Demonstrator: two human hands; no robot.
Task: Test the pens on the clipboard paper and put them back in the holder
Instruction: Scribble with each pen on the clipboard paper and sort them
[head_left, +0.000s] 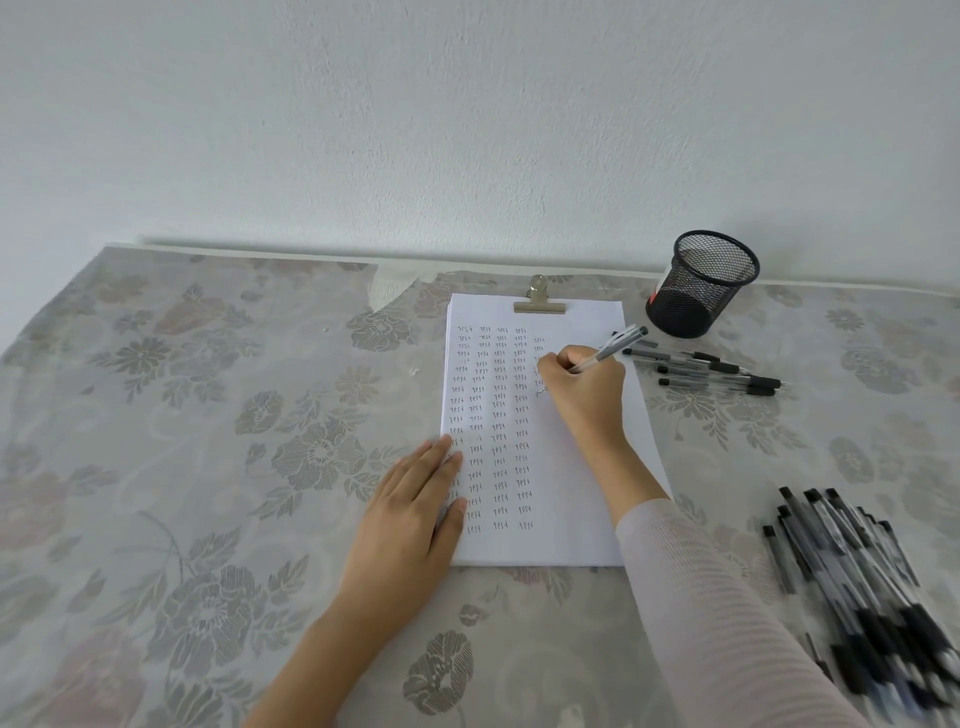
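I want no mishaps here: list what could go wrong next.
The right hand, writing with a pen, rests on the paper and might smear fresh ink. Several loose pens lie beside the holder, not in it, and could roll away. The sleeve may sweep the pen pile.

— Left grip (410, 509)?
— Lies flat, palm down, with fingers straight and close together, pointing away from the body. Comes in from the lower edge on a bare forearm (322, 639).
— Right grip (582, 384)?
— Curled, knuckles up, closed round the lower part of a pen (615, 347), with the barrel slanting up and to the right. Sits farther forward than the left, apart from it. Reaches in from the lower right on an arm covered to the wrist by a pale ribbed sleeve (701, 597).
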